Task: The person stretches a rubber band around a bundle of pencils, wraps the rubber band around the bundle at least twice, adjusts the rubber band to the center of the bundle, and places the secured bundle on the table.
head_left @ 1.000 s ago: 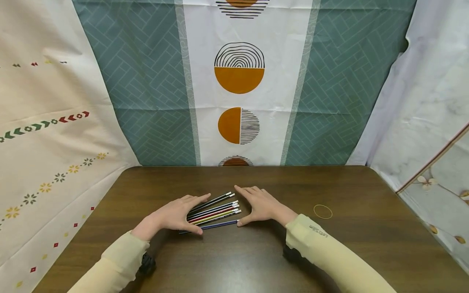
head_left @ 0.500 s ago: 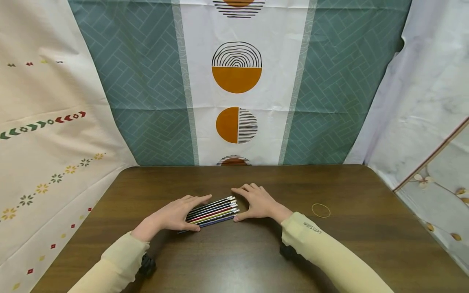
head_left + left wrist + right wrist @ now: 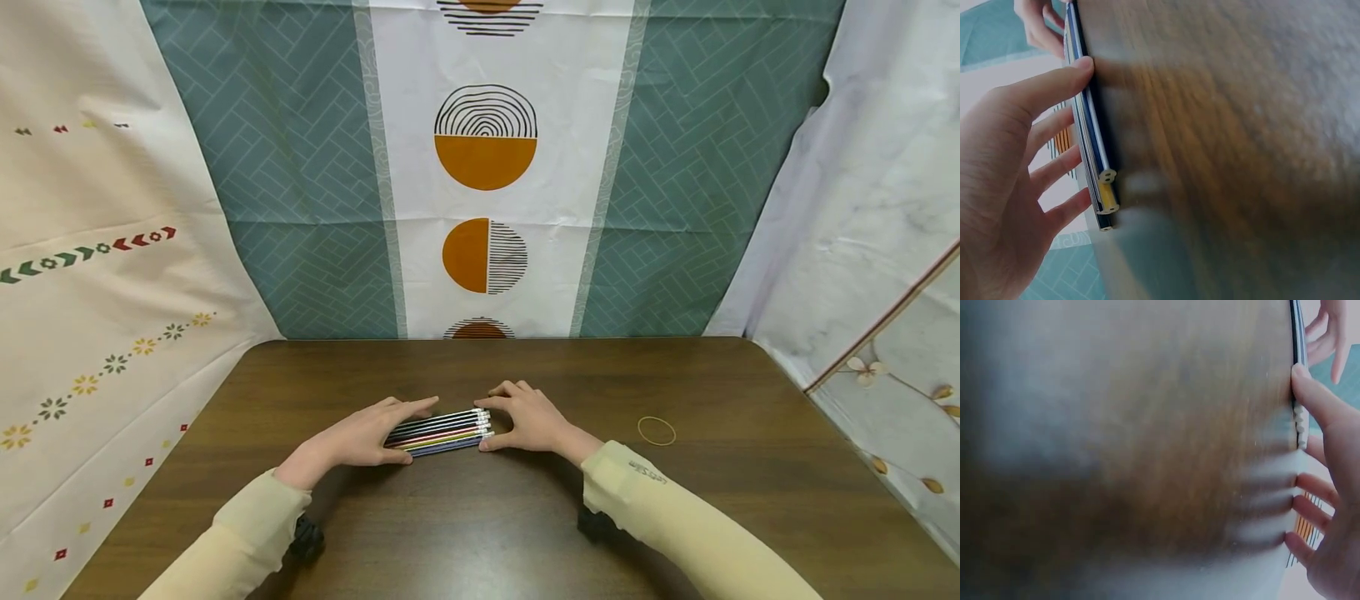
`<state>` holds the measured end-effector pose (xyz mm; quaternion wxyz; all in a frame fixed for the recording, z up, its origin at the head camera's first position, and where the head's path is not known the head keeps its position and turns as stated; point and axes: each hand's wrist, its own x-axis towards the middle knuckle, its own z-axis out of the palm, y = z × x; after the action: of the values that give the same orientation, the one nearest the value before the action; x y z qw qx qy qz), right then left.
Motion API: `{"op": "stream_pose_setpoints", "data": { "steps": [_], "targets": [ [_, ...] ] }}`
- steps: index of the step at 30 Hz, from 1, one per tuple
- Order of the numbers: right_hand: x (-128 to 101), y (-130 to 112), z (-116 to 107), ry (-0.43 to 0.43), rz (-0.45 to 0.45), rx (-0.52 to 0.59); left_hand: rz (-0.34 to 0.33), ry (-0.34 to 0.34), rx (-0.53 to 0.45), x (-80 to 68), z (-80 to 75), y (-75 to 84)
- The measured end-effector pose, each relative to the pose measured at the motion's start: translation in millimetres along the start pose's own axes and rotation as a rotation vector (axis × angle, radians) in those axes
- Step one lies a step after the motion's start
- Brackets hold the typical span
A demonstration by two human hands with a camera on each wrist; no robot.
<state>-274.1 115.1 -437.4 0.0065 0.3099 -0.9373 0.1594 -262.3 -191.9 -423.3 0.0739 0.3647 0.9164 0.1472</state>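
A row of pencils (image 3: pixel 442 432) lies side by side on the table, in black, red, yellow and blue, with white erasers at the right end. My left hand (image 3: pixel 367 435) holds the row near its left end, thumb on the near side and fingers on the far side. In the left wrist view, the bare pencil ends (image 3: pixel 1107 187) stick out past that thumb. At the eraser end, my right hand (image 3: pixel 532 421) grips the row between thumb and index finger. Its other fingers touch the table beyond, in the right wrist view. My left palm hides part of the pencils.
A thin yellow rubber band (image 3: pixel 657 431) lies on the brown table (image 3: pixel 480 533), to the right of my right hand. Patterned cloths (image 3: pixel 315 183) hang behind the table and along both sides.
The pencils, fanned out a second ago, now lie tight together in one row. My right thumb and index finger have closed in on the eraser end, and my left thumb has moved slightly away from me.
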Motion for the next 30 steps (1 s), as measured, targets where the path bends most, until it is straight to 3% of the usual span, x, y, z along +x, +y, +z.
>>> {"op": "stream_pose_setpoints", "data": {
  "steps": [5,12,17,24,30],
  "targets": [
    [-6.5,-4.6,3.4,0.034,0.058,0.047,0.008,0.014,-0.02,2.2,2.2,0.4],
    [-12.8,-16.2,14.1,0.072,0.182,0.366,-0.016,0.066,-0.187,-1.4,7.0,-0.9],
    [-14.6,-27.0,22.5,0.103,0.253,0.512,-0.057,0.116,-0.286,-6.1,11.4,-3.9],
    [-11.5,-40.3,31.1,0.194,0.276,0.584,-0.156,0.212,-0.351,-11.1,17.7,-5.3],
    [-5.6,-46.5,35.8,0.213,0.255,0.582,-0.162,0.226,-0.415,-11.1,21.1,-3.1]
  ]
}}
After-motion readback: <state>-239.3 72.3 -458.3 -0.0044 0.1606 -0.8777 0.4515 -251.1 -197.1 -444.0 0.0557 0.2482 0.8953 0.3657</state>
